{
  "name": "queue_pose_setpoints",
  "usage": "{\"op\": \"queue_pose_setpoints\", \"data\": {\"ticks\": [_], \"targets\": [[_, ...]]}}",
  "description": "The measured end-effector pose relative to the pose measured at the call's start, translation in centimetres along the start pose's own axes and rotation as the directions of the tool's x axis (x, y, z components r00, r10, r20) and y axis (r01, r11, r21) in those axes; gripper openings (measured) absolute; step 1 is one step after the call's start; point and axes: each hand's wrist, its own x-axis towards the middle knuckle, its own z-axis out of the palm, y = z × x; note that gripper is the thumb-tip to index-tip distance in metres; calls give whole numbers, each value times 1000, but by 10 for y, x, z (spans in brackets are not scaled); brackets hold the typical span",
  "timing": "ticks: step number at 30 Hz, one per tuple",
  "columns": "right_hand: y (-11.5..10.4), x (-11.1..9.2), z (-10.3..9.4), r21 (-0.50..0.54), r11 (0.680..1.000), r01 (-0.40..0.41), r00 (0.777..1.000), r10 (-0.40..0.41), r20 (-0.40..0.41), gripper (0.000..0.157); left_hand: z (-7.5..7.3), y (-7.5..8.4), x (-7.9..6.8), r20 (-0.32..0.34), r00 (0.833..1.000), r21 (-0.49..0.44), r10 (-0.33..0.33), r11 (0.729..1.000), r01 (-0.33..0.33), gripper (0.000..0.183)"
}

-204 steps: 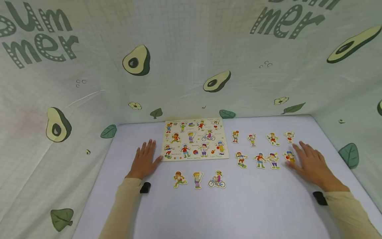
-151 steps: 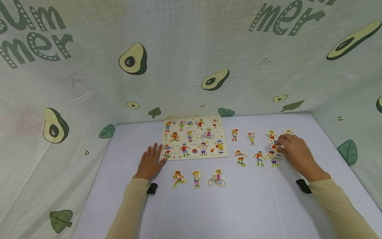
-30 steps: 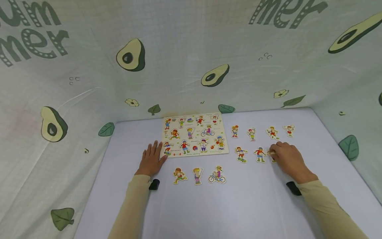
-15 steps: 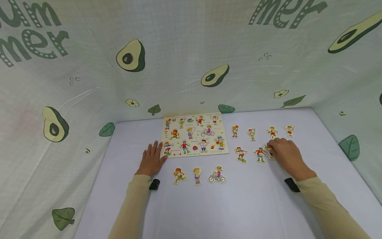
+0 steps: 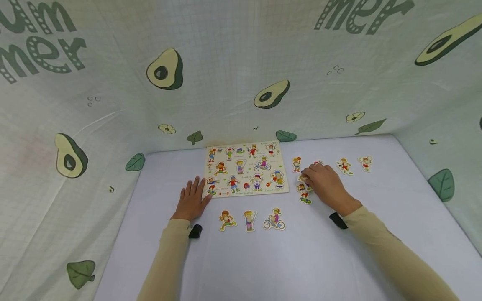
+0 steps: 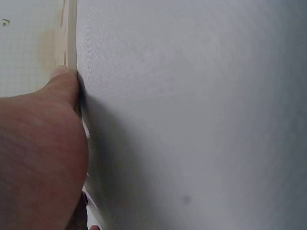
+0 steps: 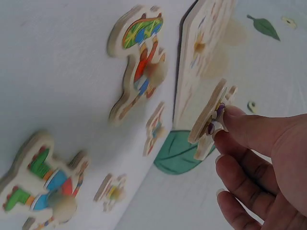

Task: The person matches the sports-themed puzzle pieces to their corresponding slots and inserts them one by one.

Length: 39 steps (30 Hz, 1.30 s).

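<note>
In the right wrist view my right hand (image 7: 268, 163) pinches a wooden puzzle piece (image 7: 207, 122) with purple paint between thumb and index finger, above the table. In the head view that hand (image 5: 327, 186) is over the loose pieces, right of the puzzle board (image 5: 246, 154). A skateboarder piece (image 5: 303, 195) lies just below it, and the roller skater piece (image 7: 53, 187) shows only in the right wrist view. My left hand (image 5: 189, 200) lies with fingers spread at the board's lower left corner, thumb touching its edge.
Runner (image 5: 226, 220), golfer (image 5: 249, 221) and cyclist (image 5: 274, 220) pieces lie in front of the board. Basketball (image 5: 296, 164), football (image 5: 344, 166) and tennis (image 5: 365, 163) pieces lie to its right. A patterned cloth (image 5: 222, 54) rises behind the table.
My right hand has lifted the purple-painted piece from the right-hand group and carried it left towards the board. The blue-capped piece left that group earlier. My left hand stays at the board.
</note>
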Motion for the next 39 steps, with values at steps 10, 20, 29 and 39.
{"op": "queue_pose_setpoints", "data": {"ticks": [10,20,29,39], "targets": [[-31,33,23,14,993,116,993,-116,-14,16,-4,2,-1,-12,1000,6,11,1000,-11,67],[-61,62,43,54,988,144,988,-146,49,11,-4,3,0,-2,1000,19,-8,1000,8,68],[-78,86,58,37,985,166,979,-169,114,10,0,2,2,9,1000,30,-17,999,17,68],[-90,97,68,16,986,164,975,-164,150,15,1,0,2,9,1000,40,-11,999,10,68]]}}
